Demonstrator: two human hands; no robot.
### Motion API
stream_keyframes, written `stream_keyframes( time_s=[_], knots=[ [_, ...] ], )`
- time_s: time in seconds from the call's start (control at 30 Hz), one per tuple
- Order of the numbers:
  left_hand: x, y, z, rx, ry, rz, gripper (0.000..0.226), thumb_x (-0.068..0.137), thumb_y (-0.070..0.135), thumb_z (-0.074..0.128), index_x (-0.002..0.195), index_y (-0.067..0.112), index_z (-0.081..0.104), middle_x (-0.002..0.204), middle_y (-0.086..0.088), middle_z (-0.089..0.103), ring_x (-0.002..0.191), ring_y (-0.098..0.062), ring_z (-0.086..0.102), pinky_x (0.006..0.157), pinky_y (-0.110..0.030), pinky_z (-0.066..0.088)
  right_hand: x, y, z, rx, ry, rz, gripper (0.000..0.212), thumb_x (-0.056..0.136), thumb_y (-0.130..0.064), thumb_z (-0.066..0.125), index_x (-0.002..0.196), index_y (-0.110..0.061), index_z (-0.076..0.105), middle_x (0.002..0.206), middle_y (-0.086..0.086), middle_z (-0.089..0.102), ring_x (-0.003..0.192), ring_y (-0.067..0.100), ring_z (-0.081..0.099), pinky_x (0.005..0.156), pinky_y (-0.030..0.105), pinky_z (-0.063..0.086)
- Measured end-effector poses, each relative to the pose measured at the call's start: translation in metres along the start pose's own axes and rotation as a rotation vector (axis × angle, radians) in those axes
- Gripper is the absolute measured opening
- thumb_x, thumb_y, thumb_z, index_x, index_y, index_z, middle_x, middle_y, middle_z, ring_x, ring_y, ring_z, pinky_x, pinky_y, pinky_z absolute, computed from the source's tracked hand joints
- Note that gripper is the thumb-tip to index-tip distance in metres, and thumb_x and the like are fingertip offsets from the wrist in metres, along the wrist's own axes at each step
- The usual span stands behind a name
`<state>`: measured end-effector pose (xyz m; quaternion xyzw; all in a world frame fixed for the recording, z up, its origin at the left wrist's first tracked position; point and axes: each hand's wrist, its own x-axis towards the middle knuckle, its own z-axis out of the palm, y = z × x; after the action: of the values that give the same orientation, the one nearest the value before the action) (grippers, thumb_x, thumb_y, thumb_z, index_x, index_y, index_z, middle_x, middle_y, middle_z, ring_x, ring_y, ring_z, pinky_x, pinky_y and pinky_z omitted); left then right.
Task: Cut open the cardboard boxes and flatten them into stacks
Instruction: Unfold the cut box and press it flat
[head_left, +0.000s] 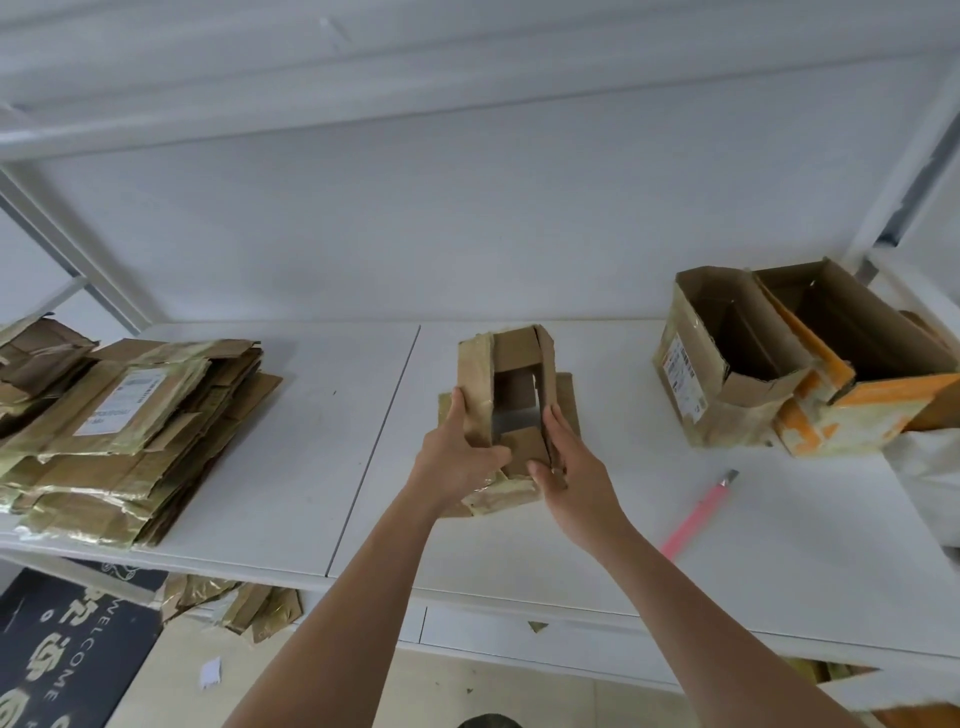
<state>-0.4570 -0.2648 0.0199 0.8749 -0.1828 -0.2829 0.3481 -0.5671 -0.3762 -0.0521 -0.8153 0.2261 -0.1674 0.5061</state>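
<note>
A small brown cardboard box (511, 374), opened at both ends so the table shows through it, stands at the middle of the white table (311, 467). My left hand (457, 452) grips its left wall, thumb on the near flap. My right hand (569, 462) holds its right wall, fingers along the side and thumb on the near flap. A stack of flattened boxes (130, 436) lies at the left. Two open boxes stand at the right: a brown one (727, 374) and one with orange tape (857, 384). A pink utility knife (698, 514) lies on the table, right of my right forearm.
A white wall and shelf frame rise behind the table. Cardboard scraps (239, 605) lie on the floor under the table's left part, beside a dark welcome mat (62, 654). A white bag edge (930, 478) shows at the far right.
</note>
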Motion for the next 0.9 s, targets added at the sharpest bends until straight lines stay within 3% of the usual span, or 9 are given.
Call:
stream_keyframes(
  time_s=[0.1, 0.17, 0.23, 0.33, 0.53, 0.67, 0.73, 0.8, 0.9],
  knots=[
    [0.001, 0.001, -0.001, 0.035, -0.041, 0.006, 0.099, 0.083, 0.025, 0.064, 0.155, 0.037, -0.003, 0.122, -0.002, 0.056, 0.096, -0.018, 0.06, 0.076, -0.031, 0.051, 0.0, -0.001, 0.002, 0.048, -0.009, 0.024, 0.068, 0.098, -0.013, 0.055, 0.156, -0.022, 0.02, 0.162, -0.01, 0.017, 0.145, 0.007, 0.029, 0.095, -0.007, 0.026],
    [0.002, 0.003, -0.005, -0.013, -0.05, -0.009, 0.081, 0.086, 0.019, 0.059, 0.154, 0.031, 0.017, 0.115, -0.003, 0.06, 0.095, -0.023, 0.063, 0.072, -0.037, 0.056, 0.0, 0.001, -0.002, 0.054, -0.008, 0.045, 0.067, 0.099, -0.013, 0.054, 0.156, -0.022, 0.02, 0.159, -0.013, 0.022, 0.135, 0.006, 0.041, 0.091, -0.006, 0.031],
    [0.001, 0.003, -0.008, -0.161, -0.062, -0.06, 0.048, 0.091, 0.01, 0.053, 0.137, 0.019, 0.043, 0.106, -0.005, 0.064, 0.09, -0.027, 0.068, 0.073, -0.043, 0.061, 0.001, 0.003, -0.011, 0.075, -0.024, 0.089, 0.066, 0.1, -0.013, 0.053, 0.156, -0.022, 0.021, 0.146, -0.014, 0.034, 0.116, 0.001, 0.048, 0.08, -0.004, 0.038],
    [-0.003, -0.003, -0.012, -0.212, -0.039, -0.079, 0.027, 0.092, 0.006, 0.05, 0.114, 0.021, 0.051, 0.099, -0.005, 0.066, 0.086, -0.025, 0.07, 0.07, -0.038, 0.062, 0.004, 0.0, -0.014, 0.103, -0.089, 0.078, 0.065, 0.1, -0.011, 0.053, 0.155, -0.024, 0.022, 0.137, -0.017, 0.035, 0.11, -0.001, 0.048, 0.08, 0.0, 0.042],
    [-0.006, -0.011, -0.024, -0.305, -0.023, -0.065, 0.025, 0.088, -0.008, 0.049, 0.099, 0.013, 0.058, 0.096, -0.011, 0.067, 0.077, -0.026, 0.072, 0.061, -0.035, 0.061, 0.01, -0.006, -0.018, 0.063, -0.083, 0.03, 0.063, 0.094, -0.014, 0.063, 0.15, -0.021, 0.036, 0.146, -0.01, 0.039, 0.128, 0.005, 0.043, 0.095, 0.005, 0.037],
    [-0.007, -0.004, -0.021, -0.001, 0.212, 0.141, 0.025, 0.073, -0.01, 0.04, 0.079, 0.008, 0.056, 0.068, -0.005, 0.05, 0.06, -0.025, 0.048, 0.048, -0.035, 0.043, 0.02, -0.015, -0.032, -0.362, 0.205, -0.143, 0.032, 0.091, -0.021, 0.068, 0.12, -0.009, 0.066, 0.136, 0.006, 0.048, 0.124, 0.019, 0.05, 0.096, 0.016, 0.035],
    [-0.012, 0.003, -0.021, 0.211, 0.271, 0.256, 0.048, 0.073, -0.007, 0.037, 0.099, 0.024, 0.063, 0.07, -0.002, 0.054, 0.06, -0.023, 0.049, 0.047, -0.028, 0.035, 0.028, -0.025, -0.041, -0.486, 0.386, -0.23, 0.032, 0.085, -0.023, 0.074, 0.111, -0.006, 0.064, 0.135, 0.011, 0.047, 0.122, 0.025, 0.05, 0.091, 0.027, 0.046],
    [-0.014, 0.011, -0.023, 0.366, 0.26, 0.318, 0.071, 0.079, -0.003, 0.037, 0.129, 0.044, 0.056, 0.086, -0.001, 0.064, 0.069, -0.022, 0.058, 0.048, -0.027, 0.041, 0.034, -0.029, -0.05, -0.511, 0.471, -0.261, 0.06, 0.075, -0.026, 0.083, 0.122, -0.006, 0.052, 0.136, 0.015, 0.044, 0.122, 0.029, 0.05, 0.087, 0.033, 0.053],
    [-0.011, 0.014, -0.019, 0.431, 0.151, 0.386, 0.071, 0.085, -0.002, 0.04, 0.135, 0.048, 0.051, 0.1, 0.005, 0.066, 0.073, -0.016, 0.059, 0.055, -0.031, 0.049, 0.036, -0.026, -0.057, -0.626, 0.423, -0.188, 0.084, 0.073, -0.034, 0.085, 0.138, -0.013, 0.037, 0.134, 0.016, 0.048, 0.12, 0.032, 0.054, 0.091, 0.044, 0.055]
  ],
)
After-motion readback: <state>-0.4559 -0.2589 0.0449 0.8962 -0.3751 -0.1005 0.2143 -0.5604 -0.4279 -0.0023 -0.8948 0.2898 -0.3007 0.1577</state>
